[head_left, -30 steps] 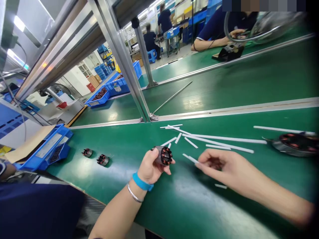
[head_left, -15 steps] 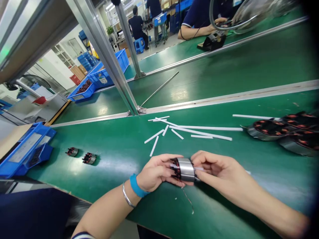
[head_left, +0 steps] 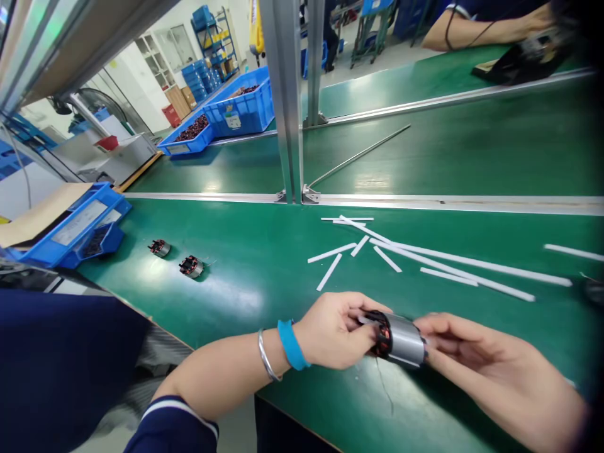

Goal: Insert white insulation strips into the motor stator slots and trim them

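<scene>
Held between both hands is a motor stator [head_left: 404, 340] with a smooth silver steel shell, black end pieces and copper windings. My left hand [head_left: 337, 330] is closed at its left end, thumb and fingers around the black prongs. A small pale piece shows by the left thumb; I cannot make out whether it is a strip. My right hand [head_left: 486, 362] grips the right end with thumb and fingertips. A thin loose wire [head_left: 384, 384] hangs below the stator. Several white strips [head_left: 330, 272] lie on the green bench just beyond my hands.
Two smaller stators [head_left: 191, 267] stand on the green bench [head_left: 245, 251] to the left. Blue bins [head_left: 89, 220] sit at the left edge. A metal post [head_left: 287, 126] rises from the bench rail. Across it are a blue crate [head_left: 240, 107], a thin rod [head_left: 361, 154] and a co-worker's arm [head_left: 481, 31].
The view has swung right. My left fingers, spread under the stator before, are now closed at its left end. A white strip seen at my right fingertips no longer shows there.
</scene>
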Available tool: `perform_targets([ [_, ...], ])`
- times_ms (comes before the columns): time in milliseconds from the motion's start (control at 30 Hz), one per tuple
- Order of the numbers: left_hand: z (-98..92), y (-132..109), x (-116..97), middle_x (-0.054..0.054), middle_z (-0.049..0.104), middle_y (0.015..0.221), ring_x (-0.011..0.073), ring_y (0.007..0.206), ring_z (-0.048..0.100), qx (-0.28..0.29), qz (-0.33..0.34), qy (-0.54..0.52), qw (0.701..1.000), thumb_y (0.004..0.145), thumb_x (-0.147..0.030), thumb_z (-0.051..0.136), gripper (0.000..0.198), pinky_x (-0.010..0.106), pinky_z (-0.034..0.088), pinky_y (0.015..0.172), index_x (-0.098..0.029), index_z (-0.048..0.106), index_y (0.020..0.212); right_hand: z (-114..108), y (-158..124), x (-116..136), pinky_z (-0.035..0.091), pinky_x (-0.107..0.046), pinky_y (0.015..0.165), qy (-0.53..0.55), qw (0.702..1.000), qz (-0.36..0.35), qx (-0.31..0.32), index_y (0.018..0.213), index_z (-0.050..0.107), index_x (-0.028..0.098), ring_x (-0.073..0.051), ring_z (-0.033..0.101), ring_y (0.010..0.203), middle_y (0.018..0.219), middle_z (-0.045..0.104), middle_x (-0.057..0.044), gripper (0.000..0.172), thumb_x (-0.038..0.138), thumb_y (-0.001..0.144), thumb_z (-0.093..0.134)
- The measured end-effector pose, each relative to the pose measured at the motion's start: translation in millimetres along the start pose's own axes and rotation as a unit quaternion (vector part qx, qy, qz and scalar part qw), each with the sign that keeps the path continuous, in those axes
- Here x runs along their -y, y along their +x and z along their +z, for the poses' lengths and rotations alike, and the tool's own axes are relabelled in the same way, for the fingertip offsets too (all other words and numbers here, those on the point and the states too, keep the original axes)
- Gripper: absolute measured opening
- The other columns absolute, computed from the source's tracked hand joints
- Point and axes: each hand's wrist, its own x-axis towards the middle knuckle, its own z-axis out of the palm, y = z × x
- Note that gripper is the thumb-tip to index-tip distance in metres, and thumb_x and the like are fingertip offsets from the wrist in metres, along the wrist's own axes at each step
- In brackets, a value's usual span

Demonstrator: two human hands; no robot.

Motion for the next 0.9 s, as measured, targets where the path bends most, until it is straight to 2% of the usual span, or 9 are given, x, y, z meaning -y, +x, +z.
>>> perform_targets([
  [67, -0.4, -1.3, -0.6, 0.003, 0.065, 0.070, 0.0082, 0.061, 0.061, 0.003, 0.013, 0.004, 1.000, 0.066, -0.006, 0.062, 0.021, 0.019, 0.051, 0.058, -0.011, 0.066, 0.086, -1.6, -0.3, -1.6, 0.055, -0.027, 0.058, -0.015, 0.999, -0.021, 0.020, 0.072, 0.069, 0.024, -0.024, 0.065, 0.066, 0.073, 0.067, -0.007, 0.030, 0.044, 0.054, 0.082],
  [167, -0.5, -3.1, 0.2, 0.000, 0.062, 0.062, 0.0073, 0.054, 0.058, 0.005, 0.012, 0.016, 1.000, 0.063, -0.009, 0.065, 0.012, 0.017, 0.047, 0.051, -0.012, 0.063, 0.075, -2.0, -1.1, 3.8, 0.056, -0.028, 0.064, -0.028, 0.996, -0.040, 0.078, 0.070, 0.071, 0.024, -0.024, 0.065, 0.072, 0.079, 0.067, -0.009, 0.024, 0.046, 0.063, 0.077],
  [233, -0.2, -3.7, 1.2, 0.001, 0.063, 0.061, 0.0078, 0.053, 0.058, -0.002, 0.014, 0.022, 1.000, 0.063, -0.012, 0.068, 0.012, 0.017, 0.046, 0.050, -0.011, 0.065, 0.074, -0.7, -1.7, 9.8, 0.056, -0.029, 0.063, -0.029, 0.996, -0.041, 0.071, 0.066, 0.071, 0.022, -0.024, 0.065, 0.070, 0.077, 0.066, -0.010, 0.030, 0.052, 0.064, 0.075],
  [400, 0.1, -4.2, 1.0, 0.004, 0.067, 0.067, 0.0087, 0.056, 0.060, 0.014, -0.008, 0.019, 1.000, 0.067, -0.011, 0.064, 0.022, 0.019, 0.049, 0.056, -0.010, 0.070, 0.087, 2.1, -1.5, 18.1, 0.055, -0.028, 0.057, -0.032, 0.998, -0.054, -0.001, 0.060, 0.071, 0.022, -0.023, 0.064, 0.062, 0.071, 0.066, -0.010, 0.037, 0.058, 0.056, 0.078],
  [533, -1.8, -5.9, -4.0, 0.004, 0.068, 0.066, 0.0084, 0.055, 0.060, -0.014, 0.002, 0.034, 0.999, 0.066, -0.013, 0.069, 0.020, 0.017, 0.047, 0.053, -0.009, 0.071, 0.086, 3.0, -1.3, 23.4, 0.056, -0.028, 0.068, -0.062, 0.996, -0.063, 0.030, 0.071, 0.074, 0.024, -0.023, 0.066, 0.075, 0.086, 0.069, -0.010, 0.033, 0.056, 0.064, 0.075],
  [567, -3.2, -6.1, -5.8, 0.004, 0.068, 0.067, 0.0085, 0.056, 0.061, -0.005, -0.005, 0.022, 1.000, 0.066, -0.014, 0.070, 0.021, 0.018, 0.049, 0.054, -0.009, 0.071, 0.087, 3.3, -1.7, 26.2, 0.055, -0.029, 0.069, -0.072, 0.994, -0.068, 0.038, 0.071, 0.074, 0.024, -0.024, 0.066, 0.077, 0.089, 0.069, -0.011, 0.034, 0.057, 0.065, 0.074],
  [733, -14.7, -2.8, -11.1, 0.003, 0.068, 0.066, 0.0108, 0.059, 0.065, 0.114, -0.085, -0.027, 0.989, 0.064, -0.021, 0.077, 0.030, 0.022, 0.055, 0.054, -0.009, 0.073, 0.091, 2.8, -6.4, 41.4, 0.053, -0.030, 0.062, -0.100, 0.988, -0.083, 0.080, 0.064, 0.071, 0.020, -0.023, 0.064, 0.070, 0.082, 0.069, -0.012, 0.043, 0.063, 0.069, 0.065],
  [900, -19.0, 3.4, -7.5, 0.002, 0.067, 0.062, 0.0105, 0.055, 0.064, 0.129, -0.104, -0.002, 0.986, 0.064, -0.019, 0.075, 0.026, 0.021, 0.055, 0.052, -0.009, 0.074, 0.088, -0.6, -10.9, 46.5, 0.049, -0.029, 0.062, -0.133, 0.979, -0.094, 0.119, 0.064, 0.067, 0.020, -0.021, 0.062, 0.071, 0.082, 0.068, -0.011, 0.039, 0.057, 0.076, 0.060],
])
